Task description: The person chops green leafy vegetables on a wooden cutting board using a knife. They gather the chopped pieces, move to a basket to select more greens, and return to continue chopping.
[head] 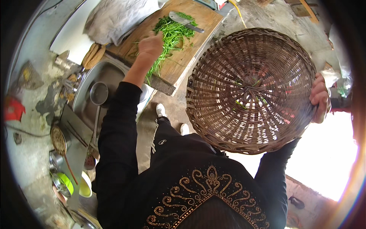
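Note:
My right hand (319, 98) grips the rim of a round woven wicker basket (228, 65), which is tilted so its inside faces me. A few green bits cling to the basket's weave near the middle. My left hand (151, 45) is at the left edge of a heap of chopped leafy greens (174, 35) on a thick wooden cutting board (204, 21). Its fingertips are hard to make out, so whether they pinch any stems is unclear. Across the far part of the greens lies a cleaver (183, 21) with a dark handle.
Left of the board is a metal sink (81, 100) with a long-handled ladle (99, 93) in it. A grey cloth (110, 21) lies beyond the board. Along the left counter are a wooden-handled strainer (58, 140) and a yellow-green bowl (85, 186). Bright light enters at right.

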Available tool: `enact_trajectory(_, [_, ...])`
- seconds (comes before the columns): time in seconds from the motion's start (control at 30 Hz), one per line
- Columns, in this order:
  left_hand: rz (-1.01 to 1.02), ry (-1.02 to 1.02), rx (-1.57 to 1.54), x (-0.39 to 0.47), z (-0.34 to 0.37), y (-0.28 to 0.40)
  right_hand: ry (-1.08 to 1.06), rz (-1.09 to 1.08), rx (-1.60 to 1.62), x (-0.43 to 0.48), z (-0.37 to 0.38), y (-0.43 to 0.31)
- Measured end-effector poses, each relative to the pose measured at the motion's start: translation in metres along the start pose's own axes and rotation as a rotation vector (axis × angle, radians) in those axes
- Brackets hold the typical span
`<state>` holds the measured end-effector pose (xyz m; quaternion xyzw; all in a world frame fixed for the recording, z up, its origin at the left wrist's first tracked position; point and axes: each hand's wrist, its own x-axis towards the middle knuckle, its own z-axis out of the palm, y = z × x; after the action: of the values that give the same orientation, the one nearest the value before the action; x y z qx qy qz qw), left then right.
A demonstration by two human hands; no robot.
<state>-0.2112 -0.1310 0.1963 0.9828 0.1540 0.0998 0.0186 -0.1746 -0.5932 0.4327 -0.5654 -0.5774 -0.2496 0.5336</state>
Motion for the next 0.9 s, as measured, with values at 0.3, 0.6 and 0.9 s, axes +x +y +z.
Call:
enact_trajectory(0.3, [0.344,0.083,-0.777,-0.140,-0.071,0.192,-0.093,-0.038,0.234,-0.001,0.001,0.015])
enact_trajectory(0.6, [-0.372,0.255,-0.802,-0.190,-0.033,0.234,-0.146,-0.201,0.677,0.003,0.012,0.034])
enact_trajectory(0.9, [-0.410,0.303,-0.930,-0.177,-0.056,0.224,-0.133,-0.160,0.720,-0.006,0.015,0.042])
